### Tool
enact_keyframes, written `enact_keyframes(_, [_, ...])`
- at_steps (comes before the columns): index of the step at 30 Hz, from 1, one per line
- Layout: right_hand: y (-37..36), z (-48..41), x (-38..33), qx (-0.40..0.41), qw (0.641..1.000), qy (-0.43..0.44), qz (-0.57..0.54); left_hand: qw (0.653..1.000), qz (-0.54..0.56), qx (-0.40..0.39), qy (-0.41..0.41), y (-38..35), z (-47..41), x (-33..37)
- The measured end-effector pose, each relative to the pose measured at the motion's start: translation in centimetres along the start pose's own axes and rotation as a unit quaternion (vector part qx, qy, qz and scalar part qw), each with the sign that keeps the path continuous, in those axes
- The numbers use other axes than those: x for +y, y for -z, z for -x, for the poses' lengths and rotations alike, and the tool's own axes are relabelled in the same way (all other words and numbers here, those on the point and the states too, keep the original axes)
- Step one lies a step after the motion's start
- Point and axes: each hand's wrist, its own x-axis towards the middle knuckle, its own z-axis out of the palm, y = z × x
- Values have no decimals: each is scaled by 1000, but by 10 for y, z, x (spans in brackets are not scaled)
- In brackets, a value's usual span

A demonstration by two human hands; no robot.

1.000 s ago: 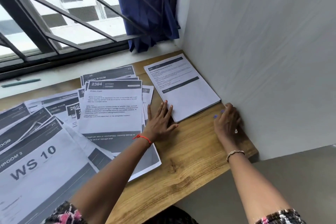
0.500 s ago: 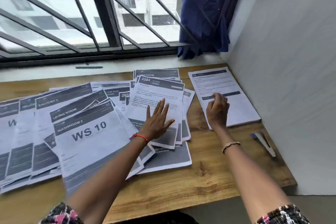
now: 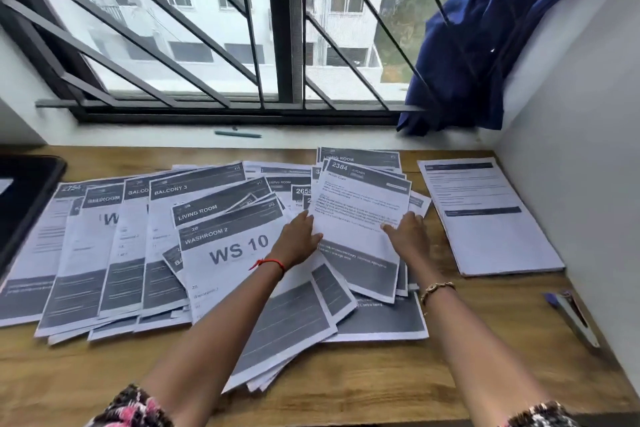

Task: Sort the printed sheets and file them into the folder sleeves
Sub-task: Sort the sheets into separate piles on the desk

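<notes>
Printed sheets [image 3: 145, 246] lie fanned and overlapping across the wooden desk [image 3: 381, 378], with headers such as BALCONY 3, LIVING ROOM and WASHROOM 2 / WS 10 [image 3: 239, 250]. On top at centre right is the sheet headed 2384 KITCHEN [image 3: 360, 204]. My left hand [image 3: 299, 241] pinches its left edge and my right hand [image 3: 407, 232] pinches its right edge, thumb on top. A neat stack of sheets [image 3: 485, 218] sits apart at the right by the wall. A dark folder [image 3: 24, 198] shows partly at the left edge.
A white wall [image 3: 571, 184] bounds the desk on the right. A small blue and white tool [image 3: 573, 317] lies beside it. A green pen [image 3: 239, 133] rests on the sill under the barred window. A blue curtain [image 3: 485, 45] hangs at the upper right.
My right hand left the neat stack and came left onto the 2384 sheet. My left hand shifted from lying flat on that sheet to its left edge. The view swung left.
</notes>
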Motion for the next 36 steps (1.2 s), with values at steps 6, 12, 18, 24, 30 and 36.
enact_keyframes(6, [-2,-4,-11,-15,997,-76,3,1000,-2,0,5,1,-12,-10])
enact_keyframes(12, [-3,-10,-8,21,993,-105,-43,997,60,43,-1,3,-22,-12])
enact_keyframes(18, [-1,-12,-2,99,983,-62,-140,992,102,75,-1,5,-27,-6])
enact_keyframes(24, [18,-17,-6,178,966,-82,-169,986,141,90,7,3,-29,-4])
enact_keyframes(30, [41,-24,-1,247,894,-236,-291,983,165,83,26,-1,-36,-4])
enact_keyframes(36, [31,-26,13,157,902,-232,-330,980,170,94,49,-5,-46,1])
